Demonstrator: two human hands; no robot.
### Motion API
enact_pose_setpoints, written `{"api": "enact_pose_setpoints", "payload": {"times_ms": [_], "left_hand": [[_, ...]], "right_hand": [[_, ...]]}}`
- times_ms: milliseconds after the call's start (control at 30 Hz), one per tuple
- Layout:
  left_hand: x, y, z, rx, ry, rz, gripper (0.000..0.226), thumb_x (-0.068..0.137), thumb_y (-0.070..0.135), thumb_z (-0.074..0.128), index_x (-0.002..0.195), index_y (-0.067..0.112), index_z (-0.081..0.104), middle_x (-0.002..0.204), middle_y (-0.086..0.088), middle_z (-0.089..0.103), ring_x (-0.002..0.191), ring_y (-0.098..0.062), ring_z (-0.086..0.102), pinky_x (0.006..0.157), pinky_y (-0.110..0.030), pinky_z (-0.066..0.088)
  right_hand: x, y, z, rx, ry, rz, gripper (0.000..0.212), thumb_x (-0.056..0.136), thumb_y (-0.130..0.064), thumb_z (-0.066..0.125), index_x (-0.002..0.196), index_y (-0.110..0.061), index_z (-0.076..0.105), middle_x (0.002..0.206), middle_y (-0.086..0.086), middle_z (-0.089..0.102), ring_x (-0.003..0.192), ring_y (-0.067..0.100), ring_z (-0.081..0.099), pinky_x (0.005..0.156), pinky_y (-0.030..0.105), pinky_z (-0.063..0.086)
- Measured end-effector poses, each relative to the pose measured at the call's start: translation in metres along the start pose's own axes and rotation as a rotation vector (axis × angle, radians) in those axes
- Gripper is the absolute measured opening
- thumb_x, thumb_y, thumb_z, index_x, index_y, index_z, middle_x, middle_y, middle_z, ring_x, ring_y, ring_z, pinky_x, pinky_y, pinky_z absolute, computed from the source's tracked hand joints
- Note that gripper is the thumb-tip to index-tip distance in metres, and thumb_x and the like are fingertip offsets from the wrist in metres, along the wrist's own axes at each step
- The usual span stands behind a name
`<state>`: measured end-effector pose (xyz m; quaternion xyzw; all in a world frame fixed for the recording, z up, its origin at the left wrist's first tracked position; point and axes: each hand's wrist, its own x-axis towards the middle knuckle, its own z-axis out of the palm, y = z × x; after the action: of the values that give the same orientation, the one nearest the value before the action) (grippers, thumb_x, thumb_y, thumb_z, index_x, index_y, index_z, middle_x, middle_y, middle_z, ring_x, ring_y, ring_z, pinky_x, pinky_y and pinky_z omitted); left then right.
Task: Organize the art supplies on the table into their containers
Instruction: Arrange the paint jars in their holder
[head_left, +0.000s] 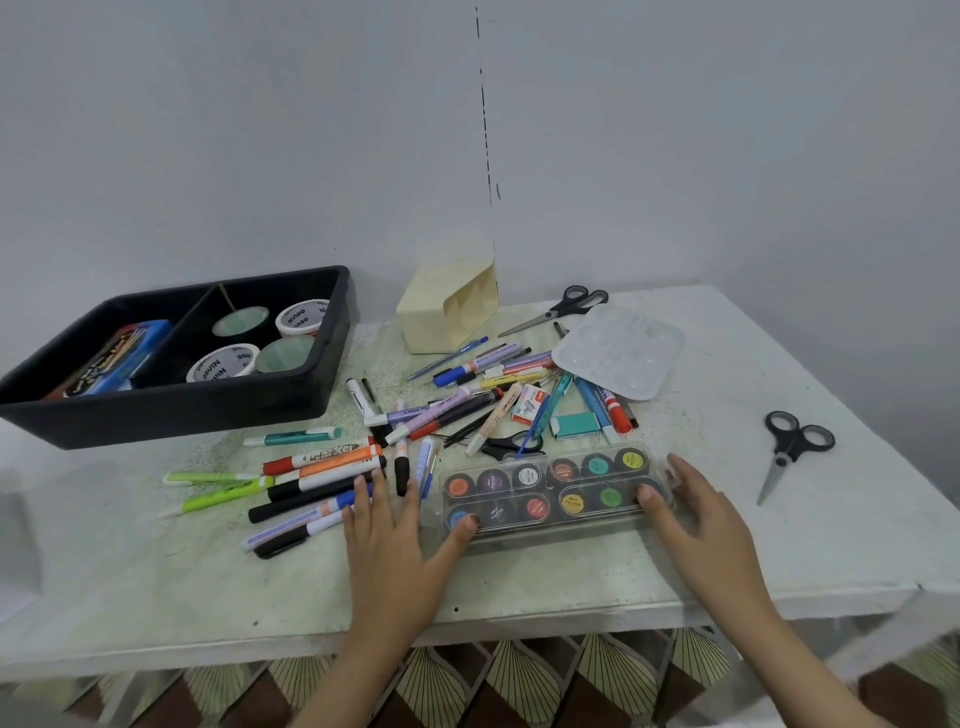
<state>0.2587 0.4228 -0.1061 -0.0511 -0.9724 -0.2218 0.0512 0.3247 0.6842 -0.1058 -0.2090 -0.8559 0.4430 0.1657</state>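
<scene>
A clear paint case (550, 493) holding several round colour pots lies near the table's front edge. My right hand (696, 514) grips its right end, thumb on the lid and fingers round the far corner. My left hand (389, 530) lies spread at its left end, with the thumb touching the lid and straight fingers resting on loose markers (322, 462). More pens and highlighters (483, 374) are heaped behind the case. A black two-part bin (171, 415) stands at the back left, with white tubs (221, 364) and a blue box (114, 358) inside.
A clear mixing palette (618, 353) lies at the back right, with scissors (561, 309) behind it. Another pair of scissors (789, 447) lies alone at the right. A cream paper box (441, 317) stands by the wall. A teal eraser (574, 425) and a staples box (527, 405) sit among the pens.
</scene>
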Motion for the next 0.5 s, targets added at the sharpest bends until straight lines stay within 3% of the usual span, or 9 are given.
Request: {"api": "enact_pose_setpoints", "payload": {"times_ms": [167,233,367,500], "left_hand": [[-0.0015,0.0028,-0.0006,0.009,-0.024,-0.006,0.12,0.046,0.094,-0.018,0.147,0.033,0.002,0.152,-0.001,-0.023,0.13,-0.009,-0.038,0.093,-0.021,-0.039],[-0.0016,0.0031,-0.0008,0.015,-0.027,-0.003,0.114,0.047,0.094,-0.017,0.144,0.036,-0.003,0.148,0.001,-0.026,0.13,-0.009,-0.038,0.092,-0.02,-0.039],[-0.0022,0.0033,0.0013,0.005,-0.037,0.004,0.105,0.049,0.093,-0.015,0.14,0.041,-0.008,0.145,0.004,-0.028,0.131,-0.01,-0.038,0.103,-0.028,-0.029],[-0.0025,0.0044,0.002,0.004,-0.047,0.016,0.106,0.049,0.093,-0.017,0.141,0.042,-0.006,0.145,0.005,-0.028,0.131,-0.008,-0.038,0.1,-0.025,-0.032]], "right_hand": [[-0.002,-0.0066,-0.0006,0.068,0.007,-0.023,0.07,0.081,-0.066,0.05,0.137,-0.023,0.047,0.112,-0.009,0.057,0.11,0.014,0.046,0.094,0.033,0.036],[-0.0016,-0.0067,-0.0008,0.103,0.007,0.001,0.063,0.084,-0.057,0.056,0.137,-0.024,0.048,0.119,-0.005,0.058,0.122,0.02,0.044,0.101,0.037,0.034],[0.0026,-0.0032,0.0014,0.15,0.002,0.035,0.044,0.09,-0.029,0.06,0.133,-0.022,0.052,0.137,-0.001,0.05,0.136,0.018,0.034,0.117,0.043,0.016],[0.0046,-0.0026,0.0016,0.157,-0.009,0.033,0.042,0.089,-0.027,0.061,0.131,-0.02,0.054,0.139,0.002,0.05,0.136,0.017,0.035,0.117,0.047,0.014]]}}
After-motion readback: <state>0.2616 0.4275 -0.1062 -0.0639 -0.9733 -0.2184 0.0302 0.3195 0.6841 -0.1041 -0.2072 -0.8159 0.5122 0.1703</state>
